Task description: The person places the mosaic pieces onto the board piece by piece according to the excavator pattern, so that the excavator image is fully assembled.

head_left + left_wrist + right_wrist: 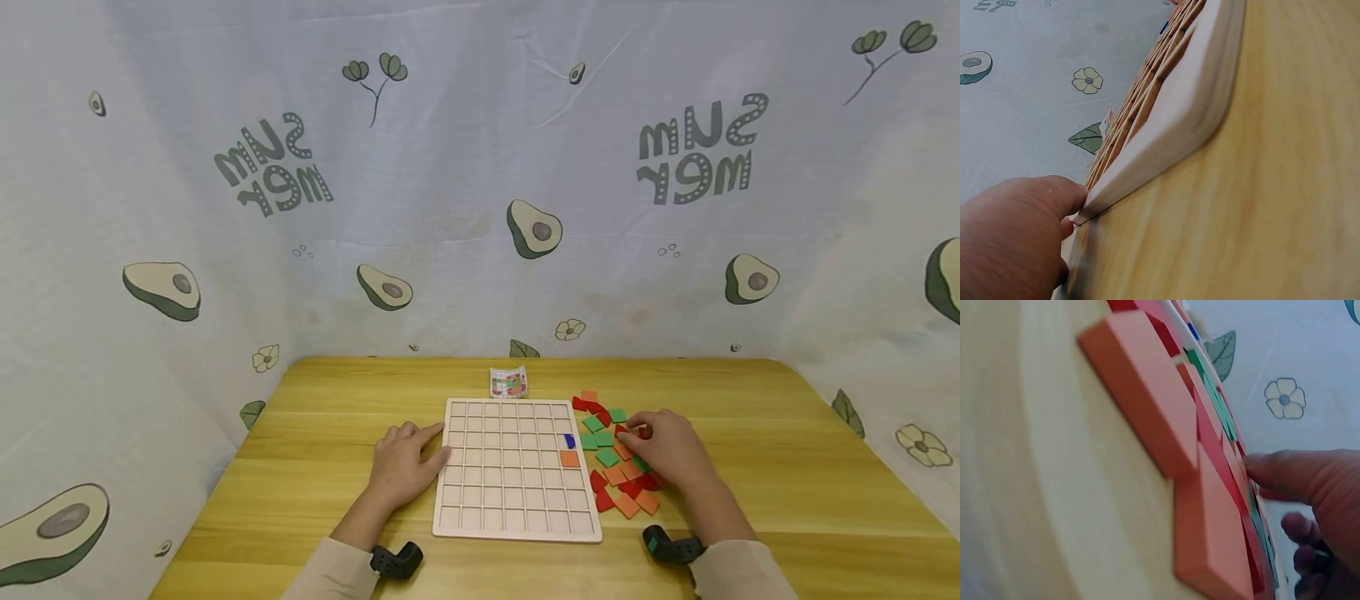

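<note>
A pale wooden grid board (pixel 513 533) lies on the table; an orange square tile (pixel 570 459) and a small blue piece (pixel 570 442) sit in its right-hand column. My left hand (pixel 405 462) rests at the board's left edge, index finger and thumb spread along it. In the left wrist view the thumb (pixel 1063 194) touches the board's side. Right of the board, my right hand (pixel 671 450) reaches into a pile of loose tiles, its thumb and index fingertips beside a red piece (pixel 621 431). I cannot tell whether they pinch it. The right wrist view shows the other fingers curled.
Green tiles (pixel 607 457), orange tiles (pixel 626 505) and red tiles (pixel 603 500) lie loosely overlapping along the board's right side. A small printed pattern card (pixel 508 382) stands behind the board. A patterned cloth (pixel 465 167) hangs beyond the table's back edge.
</note>
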Action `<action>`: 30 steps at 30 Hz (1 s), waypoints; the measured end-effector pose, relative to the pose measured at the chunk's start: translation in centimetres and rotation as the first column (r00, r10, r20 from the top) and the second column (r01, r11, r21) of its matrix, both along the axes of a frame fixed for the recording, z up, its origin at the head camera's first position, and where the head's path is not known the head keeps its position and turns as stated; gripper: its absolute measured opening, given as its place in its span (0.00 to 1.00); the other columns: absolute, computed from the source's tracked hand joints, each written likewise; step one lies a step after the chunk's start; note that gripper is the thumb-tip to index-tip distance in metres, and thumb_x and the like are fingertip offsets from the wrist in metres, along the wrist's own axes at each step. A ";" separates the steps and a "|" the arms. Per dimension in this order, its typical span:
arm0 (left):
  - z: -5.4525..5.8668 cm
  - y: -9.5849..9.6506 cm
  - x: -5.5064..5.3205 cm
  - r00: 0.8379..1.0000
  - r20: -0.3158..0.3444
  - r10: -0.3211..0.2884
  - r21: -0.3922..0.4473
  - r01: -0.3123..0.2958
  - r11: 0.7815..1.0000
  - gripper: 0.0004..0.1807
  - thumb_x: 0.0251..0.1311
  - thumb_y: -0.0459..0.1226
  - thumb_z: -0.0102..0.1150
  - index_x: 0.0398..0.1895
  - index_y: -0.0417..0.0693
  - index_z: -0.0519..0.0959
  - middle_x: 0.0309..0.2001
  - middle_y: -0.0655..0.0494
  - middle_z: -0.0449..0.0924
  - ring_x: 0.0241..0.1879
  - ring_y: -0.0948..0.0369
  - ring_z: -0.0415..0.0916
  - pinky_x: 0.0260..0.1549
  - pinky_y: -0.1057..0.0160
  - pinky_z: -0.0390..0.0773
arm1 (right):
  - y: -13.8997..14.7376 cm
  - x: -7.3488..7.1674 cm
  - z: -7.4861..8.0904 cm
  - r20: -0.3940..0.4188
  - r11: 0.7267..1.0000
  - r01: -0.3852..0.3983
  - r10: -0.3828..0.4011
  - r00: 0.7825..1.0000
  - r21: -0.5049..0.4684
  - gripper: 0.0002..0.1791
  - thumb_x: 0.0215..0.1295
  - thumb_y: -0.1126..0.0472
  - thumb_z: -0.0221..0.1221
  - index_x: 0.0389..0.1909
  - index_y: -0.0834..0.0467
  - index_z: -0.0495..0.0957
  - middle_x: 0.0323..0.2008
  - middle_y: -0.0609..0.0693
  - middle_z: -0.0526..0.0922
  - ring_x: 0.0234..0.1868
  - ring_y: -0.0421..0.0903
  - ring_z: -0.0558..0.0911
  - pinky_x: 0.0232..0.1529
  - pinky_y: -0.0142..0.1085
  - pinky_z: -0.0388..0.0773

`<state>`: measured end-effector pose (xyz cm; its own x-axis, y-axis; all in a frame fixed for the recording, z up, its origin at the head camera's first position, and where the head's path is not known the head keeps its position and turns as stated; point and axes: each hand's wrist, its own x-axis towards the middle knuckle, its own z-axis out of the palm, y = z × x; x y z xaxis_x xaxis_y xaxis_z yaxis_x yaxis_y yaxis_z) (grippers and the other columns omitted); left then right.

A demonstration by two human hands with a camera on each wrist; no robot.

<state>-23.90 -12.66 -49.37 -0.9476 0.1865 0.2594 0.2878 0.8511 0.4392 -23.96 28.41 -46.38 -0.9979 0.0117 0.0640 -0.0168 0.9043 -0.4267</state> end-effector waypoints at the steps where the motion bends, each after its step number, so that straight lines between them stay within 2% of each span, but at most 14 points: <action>1: 0.0 0.0 0.0 1.000 0.001 -0.001 0.002 0.001 1.000 0.25 0.67 0.54 0.60 0.64 0.58 0.81 0.34 0.59 0.73 0.32 0.62 0.58 0.36 0.60 0.57 | 0.1 0.0 0.0 -0.001 1.000 -0.008 0.008 1.000 -0.005 0.17 0.65 0.51 0.67 0.45 0.61 0.86 0.36 0.56 0.83 0.38 0.52 0.77 0.42 0.50 0.79; 4: 0.1 0.0 0.0 1.000 -0.002 -0.006 0.008 0.006 1.000 0.25 0.67 0.54 0.60 0.64 0.58 0.81 0.34 0.59 0.73 0.32 0.62 0.58 0.36 0.60 0.57 | 0.1 -0.2 0.0 0.022 0.999 -0.025 0.026 0.999 -0.031 0.19 0.66 0.52 0.67 0.49 0.62 0.85 0.37 0.56 0.84 0.38 0.52 0.78 0.43 0.51 0.79; 10: 0.0 0.0 0.0 1.000 0.000 -0.005 0.010 0.005 1.000 0.25 0.67 0.53 0.60 0.64 0.57 0.81 0.34 0.59 0.72 0.32 0.62 0.58 0.36 0.60 0.57 | -0.4 -0.5 -0.1 0.059 0.997 -0.003 0.008 0.998 -0.083 0.21 0.65 0.50 0.67 0.48 0.63 0.84 0.35 0.54 0.83 0.35 0.49 0.75 0.37 0.41 0.75; 15: -0.1 0.0 -0.1 1.000 -0.005 -0.003 0.001 0.003 1.000 0.25 0.67 0.53 0.60 0.64 0.57 0.81 0.34 0.59 0.73 0.32 0.62 0.59 0.37 0.60 0.59 | -0.6 -0.5 -0.1 0.045 0.996 0.009 -0.005 0.999 -0.093 0.17 0.65 0.52 0.67 0.43 0.62 0.84 0.33 0.52 0.82 0.33 0.47 0.75 0.34 0.38 0.72; 23: -0.1 0.0 -0.1 1.000 -0.003 -0.008 0.008 0.008 1.000 0.25 0.67 0.52 0.60 0.64 0.56 0.81 0.33 0.59 0.73 0.32 0.62 0.59 0.37 0.60 0.59 | -0.8 -0.4 0.0 0.021 0.997 0.004 -0.002 1.000 -0.072 0.16 0.64 0.53 0.68 0.41 0.63 0.85 0.32 0.51 0.83 0.33 0.46 0.76 0.34 0.38 0.74; 26: -0.1 0.0 -0.1 1.000 -0.001 -0.008 0.010 0.008 1.000 0.25 0.67 0.52 0.60 0.64 0.56 0.81 0.33 0.59 0.72 0.32 0.62 0.58 0.36 0.60 0.58 | -1.3 -0.2 0.2 0.030 0.995 -0.017 0.020 0.999 -0.102 0.16 0.64 0.52 0.69 0.42 0.62 0.85 0.34 0.51 0.84 0.34 0.46 0.77 0.35 0.37 0.76; 30: 0.0 0.0 -0.1 1.000 -0.002 -0.005 0.008 0.005 1.000 0.25 0.67 0.53 0.60 0.64 0.56 0.81 0.33 0.59 0.72 0.32 0.62 0.58 0.36 0.60 0.58 | -2.7 0.2 0.8 0.055 0.979 -0.119 0.129 0.990 -0.166 0.13 0.62 0.54 0.70 0.41 0.59 0.85 0.34 0.49 0.81 0.34 0.45 0.75 0.33 0.35 0.74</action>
